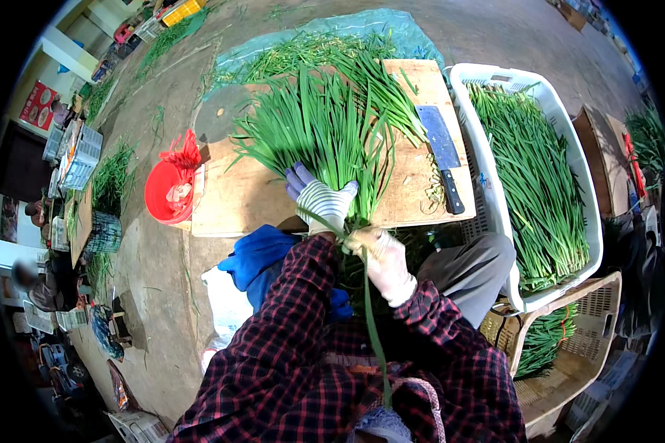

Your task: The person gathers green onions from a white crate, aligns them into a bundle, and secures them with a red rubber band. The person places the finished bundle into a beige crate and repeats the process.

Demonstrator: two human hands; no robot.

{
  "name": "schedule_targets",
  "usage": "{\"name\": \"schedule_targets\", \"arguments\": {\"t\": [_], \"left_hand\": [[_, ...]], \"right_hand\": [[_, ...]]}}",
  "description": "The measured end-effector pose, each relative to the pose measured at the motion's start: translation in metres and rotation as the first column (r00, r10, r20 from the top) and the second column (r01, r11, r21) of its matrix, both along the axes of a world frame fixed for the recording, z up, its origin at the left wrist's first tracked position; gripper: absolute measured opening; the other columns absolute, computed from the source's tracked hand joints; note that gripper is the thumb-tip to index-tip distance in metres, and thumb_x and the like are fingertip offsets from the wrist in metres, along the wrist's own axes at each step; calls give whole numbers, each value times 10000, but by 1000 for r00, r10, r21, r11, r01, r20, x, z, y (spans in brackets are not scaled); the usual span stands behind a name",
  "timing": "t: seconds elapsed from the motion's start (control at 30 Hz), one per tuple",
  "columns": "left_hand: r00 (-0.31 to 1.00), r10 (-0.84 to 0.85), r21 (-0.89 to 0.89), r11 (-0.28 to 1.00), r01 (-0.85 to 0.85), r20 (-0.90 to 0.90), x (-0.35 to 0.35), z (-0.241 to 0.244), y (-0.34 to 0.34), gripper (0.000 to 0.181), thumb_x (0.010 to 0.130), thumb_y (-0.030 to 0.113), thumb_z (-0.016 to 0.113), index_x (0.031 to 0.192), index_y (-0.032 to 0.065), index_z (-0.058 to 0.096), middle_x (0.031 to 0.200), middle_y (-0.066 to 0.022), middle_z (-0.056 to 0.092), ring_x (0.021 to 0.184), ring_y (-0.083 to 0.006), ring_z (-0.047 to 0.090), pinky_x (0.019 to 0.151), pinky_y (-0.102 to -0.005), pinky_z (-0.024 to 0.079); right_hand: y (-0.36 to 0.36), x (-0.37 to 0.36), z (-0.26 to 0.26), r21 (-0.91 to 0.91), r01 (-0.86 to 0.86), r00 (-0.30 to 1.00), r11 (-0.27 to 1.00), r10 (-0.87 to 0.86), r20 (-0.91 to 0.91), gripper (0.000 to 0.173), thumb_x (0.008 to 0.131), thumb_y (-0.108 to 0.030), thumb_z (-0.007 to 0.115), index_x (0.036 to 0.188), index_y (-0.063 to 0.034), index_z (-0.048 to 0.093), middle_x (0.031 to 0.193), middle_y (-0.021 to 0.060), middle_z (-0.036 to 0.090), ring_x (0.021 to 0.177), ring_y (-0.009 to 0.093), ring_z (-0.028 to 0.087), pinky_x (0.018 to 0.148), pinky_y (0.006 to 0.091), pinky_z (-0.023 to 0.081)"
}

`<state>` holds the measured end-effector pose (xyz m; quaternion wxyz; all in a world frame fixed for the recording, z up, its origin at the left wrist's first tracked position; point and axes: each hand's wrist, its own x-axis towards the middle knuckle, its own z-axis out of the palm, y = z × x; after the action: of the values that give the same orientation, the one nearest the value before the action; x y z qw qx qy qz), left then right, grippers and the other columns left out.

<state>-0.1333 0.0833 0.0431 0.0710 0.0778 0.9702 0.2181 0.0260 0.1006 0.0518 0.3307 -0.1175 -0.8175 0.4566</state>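
On a wooden board (227,194) lies a large fanned bundle of garlic chives (316,122), its stem ends toward me. My left hand (324,199), in a striped glove, is pressed on the bundle near the stems, fingers spread. My right hand (385,260), in a pale glove, pinches a long green leaf strip (372,326) below the bundle; the strip runs past my left wrist and hangs over my lap. A smaller heap of chives (390,99) rests behind to the right. A cleaver (439,138) with a black handle lies beside cut stem bits (435,191).
A white plastic crate (593,238) full of chives stands at the right, above a tan basket (565,382) holding a tied bunch. A red bucket (155,194) with red strips is at the board's left. Loose chives cover a green tarp (360,22) behind. People sit far left.
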Motion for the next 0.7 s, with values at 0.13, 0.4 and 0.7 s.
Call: {"name": "schedule_targets", "arguments": {"t": [0.13,0.4,0.7], "left_hand": [[998,21,-16,1000,-21,57,2,10,2,1221,586,493,824,1470,55,104,1521,-195,146,1390,-387,183,1097,-464,306],[993,8,94,995,-19,115,-4,15,-8,1246,592,475,836,1471,41,67,1534,-195,90,1411,-353,136,1140,-417,235],[998,47,405,912,-60,43,-32,-37,-26,1272,461,322,924,1426,2,161,1441,-138,250,1302,-283,303,1110,-332,319]], "right_hand": [[-31,27,17,-266,-380,923,886,384,-38,226,771,-13,625,992,-59,631,887,107,635,865,286,624,744,331,504],[30,48,28,67,-389,670,919,233,705,560,786,-488,667,1126,-46,610,979,196,635,953,342,604,791,421,494],[45,-25,-18,278,198,715,940,-333,615,249,849,-273,579,892,-30,615,701,178,649,688,360,649,634,465,510]]}}
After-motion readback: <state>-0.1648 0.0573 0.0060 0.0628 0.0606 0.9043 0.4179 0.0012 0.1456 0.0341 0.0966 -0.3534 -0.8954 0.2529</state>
